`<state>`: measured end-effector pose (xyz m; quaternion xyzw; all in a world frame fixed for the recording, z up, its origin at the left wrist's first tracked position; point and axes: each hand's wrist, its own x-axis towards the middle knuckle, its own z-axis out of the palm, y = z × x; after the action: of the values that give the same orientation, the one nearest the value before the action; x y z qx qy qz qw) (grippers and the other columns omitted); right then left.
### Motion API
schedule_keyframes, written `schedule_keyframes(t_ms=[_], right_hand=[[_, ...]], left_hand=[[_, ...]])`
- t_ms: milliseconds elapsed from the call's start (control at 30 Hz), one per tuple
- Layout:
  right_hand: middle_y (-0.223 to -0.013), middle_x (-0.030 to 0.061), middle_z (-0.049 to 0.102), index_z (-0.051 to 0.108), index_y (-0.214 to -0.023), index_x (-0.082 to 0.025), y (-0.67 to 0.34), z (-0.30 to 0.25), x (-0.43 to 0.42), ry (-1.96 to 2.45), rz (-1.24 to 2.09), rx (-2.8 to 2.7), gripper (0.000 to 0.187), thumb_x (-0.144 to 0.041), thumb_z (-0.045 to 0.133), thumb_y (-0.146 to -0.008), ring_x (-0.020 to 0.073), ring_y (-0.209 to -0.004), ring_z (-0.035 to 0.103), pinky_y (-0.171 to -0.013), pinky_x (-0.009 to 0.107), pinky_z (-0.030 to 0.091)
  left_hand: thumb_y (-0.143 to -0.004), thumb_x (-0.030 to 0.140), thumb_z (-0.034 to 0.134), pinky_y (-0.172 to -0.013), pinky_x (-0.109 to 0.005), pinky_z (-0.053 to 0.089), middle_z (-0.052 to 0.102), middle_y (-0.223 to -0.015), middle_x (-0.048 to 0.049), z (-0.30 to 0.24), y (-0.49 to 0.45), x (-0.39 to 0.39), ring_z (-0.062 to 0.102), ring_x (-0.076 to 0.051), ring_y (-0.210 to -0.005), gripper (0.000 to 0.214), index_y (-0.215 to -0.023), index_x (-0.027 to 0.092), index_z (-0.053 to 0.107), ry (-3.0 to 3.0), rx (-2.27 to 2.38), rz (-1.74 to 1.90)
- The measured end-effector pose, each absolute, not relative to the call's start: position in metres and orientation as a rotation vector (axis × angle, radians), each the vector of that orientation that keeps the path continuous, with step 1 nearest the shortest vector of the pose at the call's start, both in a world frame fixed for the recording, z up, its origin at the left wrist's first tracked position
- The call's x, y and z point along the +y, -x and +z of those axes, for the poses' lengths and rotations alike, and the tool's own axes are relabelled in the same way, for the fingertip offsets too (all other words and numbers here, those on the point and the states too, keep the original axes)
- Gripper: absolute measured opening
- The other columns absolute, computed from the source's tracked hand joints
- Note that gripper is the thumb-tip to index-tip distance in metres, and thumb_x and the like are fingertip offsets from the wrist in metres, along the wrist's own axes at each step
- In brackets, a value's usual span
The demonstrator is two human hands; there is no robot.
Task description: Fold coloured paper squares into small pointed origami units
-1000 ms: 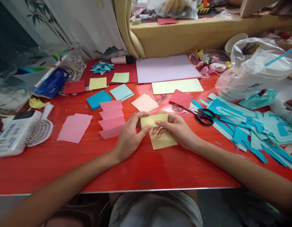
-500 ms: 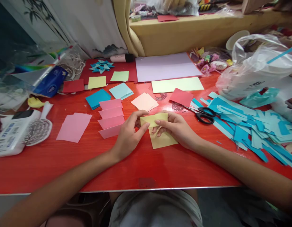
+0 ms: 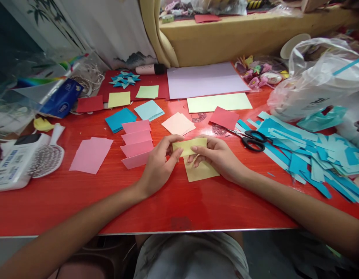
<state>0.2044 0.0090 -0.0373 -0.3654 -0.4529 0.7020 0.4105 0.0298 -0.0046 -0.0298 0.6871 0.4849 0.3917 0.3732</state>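
A folded yellow paper [image 3: 185,145] is held just above the red table, pinched at both ends. My left hand [image 3: 159,162] has its thumb on the paper's left end, with fingers behind. At the other end my right hand [image 3: 221,155] presses its thumb on the front, and its other fingers curl underneath. Below it a second yellow sheet [image 3: 203,173] lies flat, partly covered by my right fingers; I cannot tell whether the two are joined. Left of my left hand stand several creased pink papers [image 3: 137,149] in a row. A fan of peach squares [image 3: 178,123] lies just beyond my hands.
Black-handled scissors [image 3: 253,140] lie to the right, near a heap of blue paper strips [image 3: 310,151] and a plastic bag [image 3: 315,85]. Flat pink sheets [image 3: 91,155] and a hairbrush [image 3: 48,161] are leftward. Blue squares [image 3: 120,119] and a lavender sheet [image 3: 205,80] lie farther back.
Both hands keep their grip on the folded yellow paper in nearly the same pose. The whole view has shifted very slightly.
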Motion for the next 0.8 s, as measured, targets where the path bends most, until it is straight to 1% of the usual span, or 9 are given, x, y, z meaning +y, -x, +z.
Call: schedule_keyframes(t_ms=[100, 233, 400, 567, 667, 733, 800], right_hand=[[-0.068, 0.0024, 0.067, 0.06, -0.082, -0.014, -0.2038, -0.0358, 0.0084, 0.938, 1.74, -1.097, 0.014, -0.025, 0.066, -0.076, 0.0107, -0.058, 0.063, -0.054, 0.021, 0.05], [-0.071, 0.002, 0.065, 0.059, -0.083, -0.014, -0.2026, -0.0324, 0.0077, 0.945, 1.692, -1.005, 0.016, -0.026, 0.067, -0.075, 0.0095, -0.058, 0.06, -0.051, 0.02, 0.047], [-0.063, 0.0016, 0.062, 0.058, -0.082, -0.013, -0.2027, -0.0341, 0.0083, 0.956, 1.69, -1.014, 0.018, -0.029, 0.065, -0.076, 0.009, -0.054, 0.057, -0.049, 0.02, 0.044], [-0.058, 0.0004, 0.062, 0.056, -0.079, -0.013, -0.2044, -0.0353, 0.0088, 0.99, 1.668, -1.19, 0.018, -0.031, 0.062, -0.078, 0.0073, -0.046, 0.052, -0.047, 0.02, 0.04], [-0.053, -0.0021, 0.057, 0.053, -0.074, -0.014, -0.2054, -0.0316, 0.0074, 1.048, 1.678, -1.414, 0.021, -0.033, 0.061, -0.079, 0.0077, -0.044, 0.051, -0.046, 0.021, 0.039], [-0.051, -0.003, 0.054, 0.052, -0.072, -0.015, -0.2061, -0.029, 0.0062, 1.047, 1.702, -1.556, 0.022, -0.034, 0.06, -0.08, 0.008, -0.045, 0.051, -0.045, 0.021, 0.038], [-0.053, -0.0025, 0.054, 0.051, -0.072, -0.015, -0.2065, -0.0273, 0.0053, 1.035, 1.731, -1.635, 0.023, -0.035, 0.057, -0.081, 0.0078, -0.045, 0.05, -0.044, 0.021, 0.037]], left_hand=[[-0.086, 0.024, 0.051, -0.064, -0.025, 0.042, 0.052, -0.081, 0.0001, -0.0298, -0.0296, -0.0048, 0.05, -0.011, -0.069, 0.022, -0.107, 0.024, 0.051, -1.792, 1.258, 1.008], [-0.084, 0.021, 0.052, -0.061, -0.023, 0.041, 0.05, -0.078, 0.0009, -0.0297, -0.0298, -0.0054, 0.049, -0.011, -0.069, 0.023, -0.107, 0.024, 0.05, -1.809, 1.24, 1.01], [-0.084, 0.018, 0.051, -0.058, -0.021, 0.039, 0.046, -0.076, 0.0023, -0.0298, -0.0302, -0.0059, 0.046, -0.009, -0.065, 0.026, -0.108, 0.025, 0.049, -1.814, 1.217, 0.986], [-0.083, 0.019, 0.053, -0.056, -0.02, 0.038, 0.047, -0.074, 0.0034, -0.0284, -0.031, -0.0057, 0.045, -0.008, -0.064, 0.027, -0.109, 0.024, 0.048, -1.801, 1.222, 0.953], [-0.084, 0.024, 0.053, -0.057, -0.021, 0.038, 0.05, -0.071, 0.0035, -0.0275, -0.031, -0.0051, 0.047, -0.009, -0.064, 0.025, -0.109, 0.024, 0.048, -1.796, 1.203, 0.935], [-0.085, 0.026, 0.052, -0.057, -0.022, 0.039, 0.051, -0.07, 0.0029, -0.0269, -0.0308, -0.0046, 0.048, -0.009, -0.064, 0.019, -0.103, 0.022, 0.052, -1.822, 1.204, 0.901], [-0.084, 0.028, 0.052, -0.058, -0.022, 0.038, 0.052, -0.069, 0.0023, -0.0264, -0.0306, -0.0041, 0.048, -0.01, -0.064, 0.011, -0.092, 0.021, 0.055, -1.867, 1.208, 0.865]])
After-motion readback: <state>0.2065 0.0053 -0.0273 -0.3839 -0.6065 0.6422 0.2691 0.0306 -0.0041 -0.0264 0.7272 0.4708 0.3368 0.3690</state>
